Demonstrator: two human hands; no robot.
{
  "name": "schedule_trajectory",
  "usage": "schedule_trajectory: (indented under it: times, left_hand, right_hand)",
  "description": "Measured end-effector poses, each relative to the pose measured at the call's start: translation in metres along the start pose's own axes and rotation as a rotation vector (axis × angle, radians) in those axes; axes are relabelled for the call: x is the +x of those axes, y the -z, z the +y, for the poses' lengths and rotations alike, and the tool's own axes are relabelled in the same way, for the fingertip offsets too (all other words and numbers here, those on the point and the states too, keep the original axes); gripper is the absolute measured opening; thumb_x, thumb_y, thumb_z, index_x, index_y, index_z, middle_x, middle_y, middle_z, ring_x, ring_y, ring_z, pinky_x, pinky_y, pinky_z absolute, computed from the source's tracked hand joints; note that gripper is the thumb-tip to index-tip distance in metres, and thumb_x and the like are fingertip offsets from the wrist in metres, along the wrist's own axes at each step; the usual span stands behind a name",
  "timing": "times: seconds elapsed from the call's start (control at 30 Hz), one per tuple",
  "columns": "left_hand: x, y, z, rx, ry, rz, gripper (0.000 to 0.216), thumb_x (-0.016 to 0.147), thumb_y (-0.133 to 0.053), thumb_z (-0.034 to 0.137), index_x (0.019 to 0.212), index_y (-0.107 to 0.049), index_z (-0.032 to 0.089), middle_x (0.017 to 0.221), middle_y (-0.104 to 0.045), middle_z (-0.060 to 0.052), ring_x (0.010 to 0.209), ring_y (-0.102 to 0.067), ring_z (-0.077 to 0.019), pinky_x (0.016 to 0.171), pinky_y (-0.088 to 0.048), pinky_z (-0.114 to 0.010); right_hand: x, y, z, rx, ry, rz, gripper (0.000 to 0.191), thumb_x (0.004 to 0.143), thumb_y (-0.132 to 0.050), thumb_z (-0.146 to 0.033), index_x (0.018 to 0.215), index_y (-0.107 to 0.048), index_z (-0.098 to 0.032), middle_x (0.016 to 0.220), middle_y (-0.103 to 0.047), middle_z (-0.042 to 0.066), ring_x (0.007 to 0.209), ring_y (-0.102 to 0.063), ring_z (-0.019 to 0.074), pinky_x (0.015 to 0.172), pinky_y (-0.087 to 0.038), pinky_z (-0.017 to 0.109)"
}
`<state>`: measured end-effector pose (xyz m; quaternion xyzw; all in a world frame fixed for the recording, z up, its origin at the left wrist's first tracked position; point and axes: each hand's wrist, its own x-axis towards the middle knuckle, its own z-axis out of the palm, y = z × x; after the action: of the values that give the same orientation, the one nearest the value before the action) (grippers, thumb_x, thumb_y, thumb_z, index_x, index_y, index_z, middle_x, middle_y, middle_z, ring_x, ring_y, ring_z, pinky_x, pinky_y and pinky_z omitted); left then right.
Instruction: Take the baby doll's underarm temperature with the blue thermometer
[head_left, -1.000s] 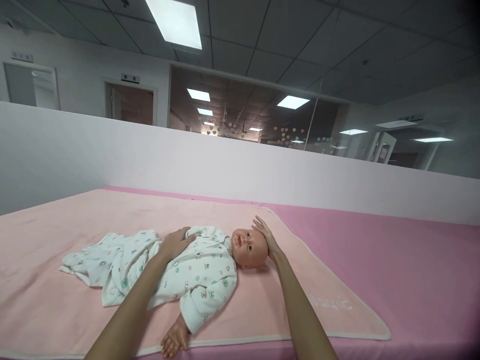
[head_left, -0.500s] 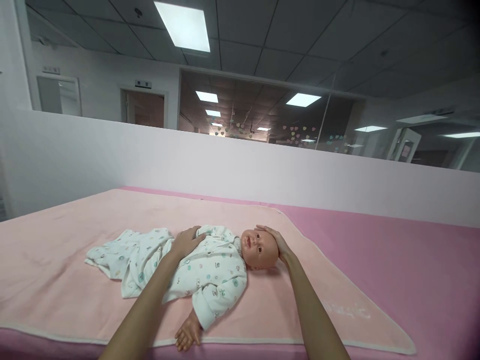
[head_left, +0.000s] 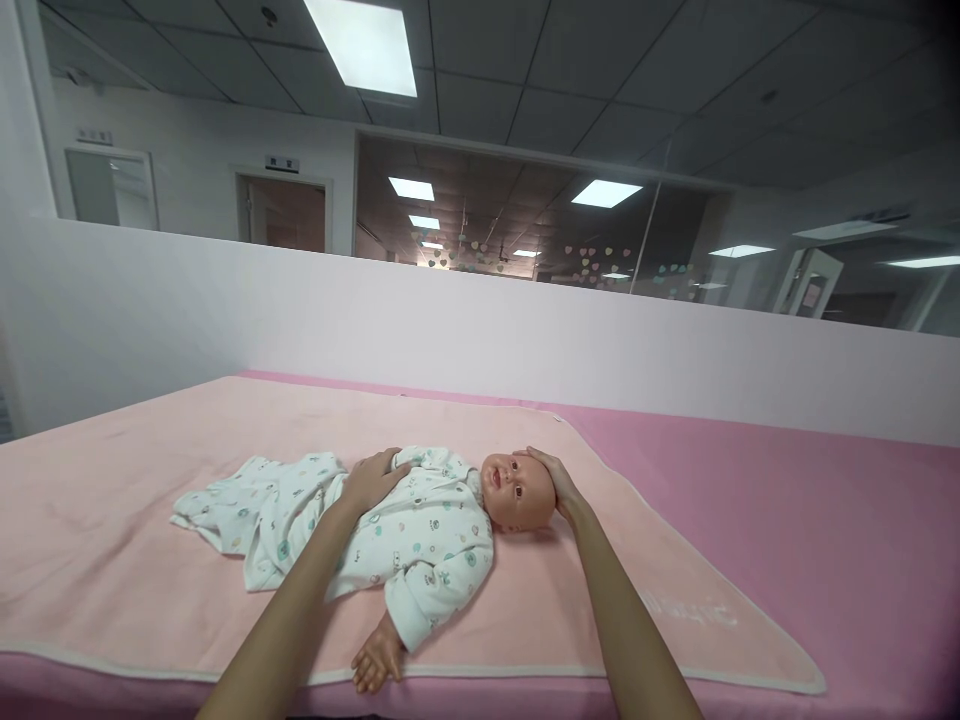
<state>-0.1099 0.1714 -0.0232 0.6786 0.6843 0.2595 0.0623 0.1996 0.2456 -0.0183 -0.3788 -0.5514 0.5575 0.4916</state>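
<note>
A baby doll (head_left: pixel 519 492) lies on its back across a peach blanket (head_left: pixel 570 610), its head to the right. It wears a white printed outfit (head_left: pixel 424 535) with long sleeves and pants. My left hand (head_left: pixel 373 482) rests flat on the doll's belly, fingers stretched out. Against the top of the doll's bald head lies my right hand (head_left: pixel 556 482), its fingers extended along the curve and its palm partly hidden. One doll hand (head_left: pixel 379 655) reaches the blanket's front edge. The doll's feet do not show.
The blanket covers much of a pink padded surface (head_left: pixel 750 480), which shows at the right. A white low wall (head_left: pixel 525 330) runs along the back, with glass panes above it. Beyond the glass are a doorway (head_left: pixel 285 212) and lit ceiling panels.
My right hand's fingers have shifted slightly on the doll's head, toward the crown. The left hand stays on the belly. The camera view has moved a little.
</note>
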Motion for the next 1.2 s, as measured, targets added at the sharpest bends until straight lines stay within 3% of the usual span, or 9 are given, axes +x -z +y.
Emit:
schedule_trajectory:
  times: [0.27, 0.53, 0.77, 0.97, 1.2]
  left_hand:
    - [-0.002, 0.003, 0.001, -0.01, -0.017, -0.018, 0.054, 0.078, -0.029, 0.051, 0.119, -0.044, 0.019, 0.114, -0.056, -0.009, 0.104, -0.05, -0.0258, 0.083, -0.037, -0.034]
    - [-0.002, 0.002, 0.0, -0.002, -0.024, -0.011, 0.053, 0.078, -0.029, 0.051, 0.118, -0.044, 0.02, 0.113, -0.057, -0.008, 0.103, -0.051, -0.0254, 0.083, -0.038, -0.034]
    - [-0.001, 0.002, 0.0, 0.0, -0.021, -0.011, 0.054, 0.078, -0.029, 0.052, 0.119, -0.044, 0.02, 0.113, -0.057, -0.008, 0.103, -0.051, -0.0257, 0.083, -0.038, -0.034]
    - [0.0, -0.001, -0.002, 0.007, -0.031, 0.0, 0.055, 0.078, -0.028, 0.051, 0.12, -0.043, 0.019, 0.115, -0.055, -0.008, 0.104, -0.05, -0.0254, 0.085, -0.037, -0.034]
    - [-0.001, 0.001, 0.0, 0.031, -0.001, -0.002, 0.056, 0.077, -0.029, 0.052, 0.121, -0.043, 0.018, 0.115, -0.055, -0.008, 0.104, -0.051, -0.0253, 0.085, -0.037, -0.033]
  right_hand:
    - [0.005, 0.003, 0.003, 0.005, 0.087, 0.081, 0.035, 0.062, -0.063, -0.037, 0.093, -0.063, -0.019, 0.102, -0.063, 0.003, 0.1, -0.054, 0.0199, 0.088, -0.04, 0.03]
    - [0.001, 0.002, 0.001, 0.028, 0.027, -0.022, 0.028, 0.064, -0.06, -0.041, 0.072, -0.066, -0.016, 0.078, -0.067, 0.005, 0.079, -0.061, 0.0222, 0.077, -0.045, 0.032]
    - [0.005, 0.001, 0.002, 0.05, 0.091, 0.052, 0.024, 0.061, -0.064, -0.036, 0.076, -0.067, -0.018, 0.09, -0.066, 0.003, 0.093, -0.056, 0.0217, 0.086, -0.041, 0.031]
    - [0.005, 0.002, 0.002, 0.033, 0.146, 0.162, 0.032, 0.059, -0.066, -0.033, 0.09, -0.064, -0.025, 0.104, -0.062, -0.001, 0.11, -0.047, 0.0193, 0.094, -0.035, 0.03]
    - [-0.004, -0.003, -0.001, 0.061, -0.006, -0.011, 0.023, 0.063, -0.06, -0.039, 0.07, -0.066, -0.018, 0.074, -0.067, 0.002, 0.075, -0.06, 0.0212, 0.074, -0.045, 0.032]
